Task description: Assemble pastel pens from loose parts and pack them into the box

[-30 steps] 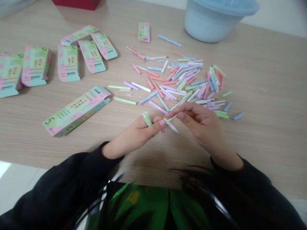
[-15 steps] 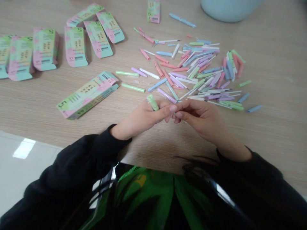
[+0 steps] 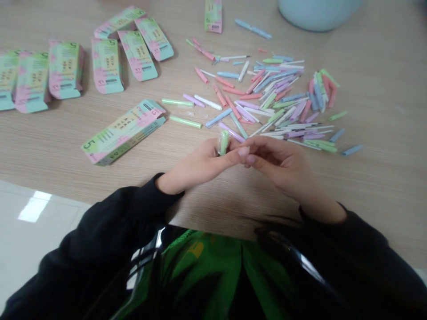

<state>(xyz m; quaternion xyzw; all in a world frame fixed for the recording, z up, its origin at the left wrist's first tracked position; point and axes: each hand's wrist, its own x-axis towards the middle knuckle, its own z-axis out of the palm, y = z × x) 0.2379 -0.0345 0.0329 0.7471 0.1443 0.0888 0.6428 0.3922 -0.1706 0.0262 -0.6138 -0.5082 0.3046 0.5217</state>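
Observation:
My left hand [image 3: 203,162] is closed around a light green pen [image 3: 223,141] in a clear wrapper, whose end sticks up behind the thumb. The rest of that pen is hidden by the fingers. My right hand [image 3: 283,162] meets the left one, fingertips to fingertips, in a pinch. What lies between the right fingertips is too small and covered to make out. Just beyond my hands spreads a heap of pastel pen parts [image 3: 293,113], with caps, barrels and white refills. Two wrapped green pens [image 3: 185,122] lie to the left of the heap.
A long pastel carton [image 3: 123,133] lies left of my hands. Several more cartons [image 3: 107,66] stand at the far left, and one carton [image 3: 213,18] is at the back. A pale blue round container [image 3: 320,15] stands at the back right. The table's front edge runs below my hands.
The green pen's upper end has swung right and stands more upright in my left hand. Both hands stay together at nearly the same place.

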